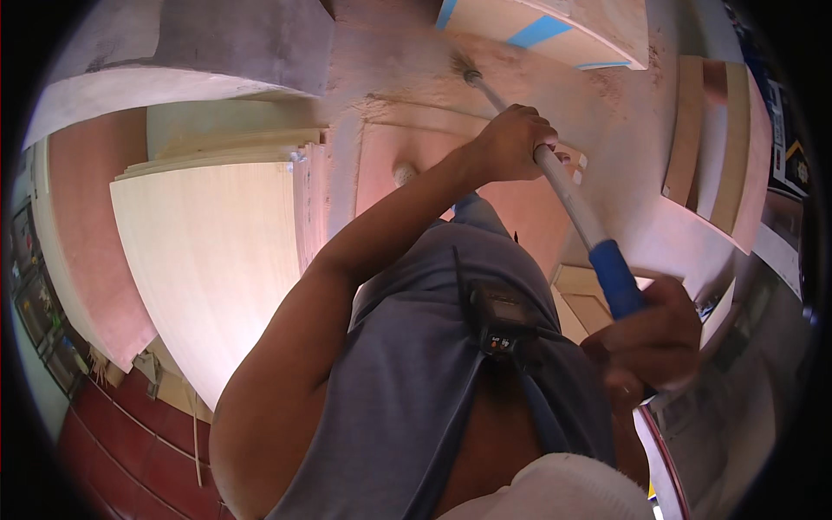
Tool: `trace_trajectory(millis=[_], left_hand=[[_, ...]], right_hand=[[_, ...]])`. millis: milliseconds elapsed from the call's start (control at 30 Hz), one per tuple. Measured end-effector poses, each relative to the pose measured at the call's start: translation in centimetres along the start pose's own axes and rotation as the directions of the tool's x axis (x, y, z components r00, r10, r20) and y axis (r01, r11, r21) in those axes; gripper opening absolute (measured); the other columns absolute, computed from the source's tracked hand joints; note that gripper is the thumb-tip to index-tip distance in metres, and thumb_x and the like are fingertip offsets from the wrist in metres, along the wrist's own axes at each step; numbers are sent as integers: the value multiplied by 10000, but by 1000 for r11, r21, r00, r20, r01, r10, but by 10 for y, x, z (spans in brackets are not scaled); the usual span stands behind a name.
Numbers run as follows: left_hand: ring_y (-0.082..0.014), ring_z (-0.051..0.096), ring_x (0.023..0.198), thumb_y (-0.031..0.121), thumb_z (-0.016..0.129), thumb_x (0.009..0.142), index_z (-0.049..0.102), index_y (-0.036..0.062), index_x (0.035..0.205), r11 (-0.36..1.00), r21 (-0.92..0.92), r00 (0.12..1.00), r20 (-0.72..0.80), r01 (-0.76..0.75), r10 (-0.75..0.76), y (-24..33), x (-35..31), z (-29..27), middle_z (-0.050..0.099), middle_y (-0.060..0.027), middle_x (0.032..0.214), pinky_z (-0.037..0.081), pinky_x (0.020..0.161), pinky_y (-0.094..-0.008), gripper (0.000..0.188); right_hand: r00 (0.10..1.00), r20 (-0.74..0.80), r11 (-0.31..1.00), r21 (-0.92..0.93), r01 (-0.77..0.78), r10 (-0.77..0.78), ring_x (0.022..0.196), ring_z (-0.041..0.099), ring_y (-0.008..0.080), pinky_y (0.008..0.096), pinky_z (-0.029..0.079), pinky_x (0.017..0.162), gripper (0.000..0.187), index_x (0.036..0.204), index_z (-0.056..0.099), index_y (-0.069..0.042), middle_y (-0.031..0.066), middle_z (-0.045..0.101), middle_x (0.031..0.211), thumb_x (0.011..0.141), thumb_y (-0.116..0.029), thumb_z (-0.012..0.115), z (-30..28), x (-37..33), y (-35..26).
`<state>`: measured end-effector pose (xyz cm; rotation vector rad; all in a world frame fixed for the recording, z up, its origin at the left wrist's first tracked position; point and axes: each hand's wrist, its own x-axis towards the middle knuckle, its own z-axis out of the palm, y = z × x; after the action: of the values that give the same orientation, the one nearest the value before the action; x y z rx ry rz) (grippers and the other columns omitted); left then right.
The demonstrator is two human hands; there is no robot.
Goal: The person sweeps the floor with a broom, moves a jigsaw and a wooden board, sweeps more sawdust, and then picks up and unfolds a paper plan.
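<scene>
A long broom (pixel 570 195) with a pale metal handle runs slantwise from the upper middle down to the right. My left hand (pixel 518 143) is wrapped round the middle of its handle. Lower down, my right hand (pixel 659 334), a little blurred, closes round the end by the blue grip (pixel 615 277). The dark bristles (pixel 462 64) touch the dusty floor (pixel 390 52) at the far end, and they are small and smeared in the view. Brownish dust (pixel 607 91) lies scattered round them.
A pale box-like panel with blue strips (pixel 537 33) stands just beyond the bristles. Stacked wooden boards (pixel 208 260) stand to my left, with a grey slab (pixel 243 43) at the far left. Brown boards (pixel 685 130) lean at the right. A small black device (pixel 503 316) hangs on my chest.
</scene>
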<state>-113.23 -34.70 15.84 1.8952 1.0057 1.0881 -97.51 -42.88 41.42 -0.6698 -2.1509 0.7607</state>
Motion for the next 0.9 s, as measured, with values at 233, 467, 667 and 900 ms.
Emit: trace_trajectory(millis=[233, 467, 667, 900], left_hand=[[-355, 647, 762, 373, 818, 785, 664, 58, 739, 917, 120, 919, -165, 380, -359, -12, -82, -50, 664, -127, 747, 512, 719, -456, 354], [-385, 664, 780, 389, 817, 786, 669, 47, 765, 806, 93, 812, -61, 584, -581, -83, -88, 42, 674, -187, 794, 517, 711, -464, 372], [-366, 671, 885, 352, 776, 784, 701, 84, 800, 941, 139, 948, -125, 308, -291, -62, 12, 96, 707, -126, 831, 509, 811, -460, 279], [-352, 646, 751, 265, 825, 803, 625, 47, 685, 945, 133, 920, -303, 297, -246, 22, 13, 122, 656, -140, 740, 493, 682, -445, 318]], right_hand=[[758, -546, 840, -169, -516, 355, 396, 359, 89, 268, 328, 473, 360, 521, 360, -168, -47, 422, 493, 718, -137, 660, 9, 1, 4], [962, 9, 868, 429, -251, 274, 467, 463, 184, 309, 341, 479, 164, 647, 480, -48, 61, 482, 544, 653, -33, 643, -2, -10, 97], [992, -86, 989, 117, -87, 98, 412, 384, 156, 307, 298, 468, 189, 615, 484, -99, 39, 486, 492, 724, -183, 614, -84, -25, 86], [861, -508, 539, 726, 426, 4, 369, 287, 64, 300, 204, 475, 477, 523, 212, -248, -123, 260, 445, 701, -182, 649, -171, -67, 120]])
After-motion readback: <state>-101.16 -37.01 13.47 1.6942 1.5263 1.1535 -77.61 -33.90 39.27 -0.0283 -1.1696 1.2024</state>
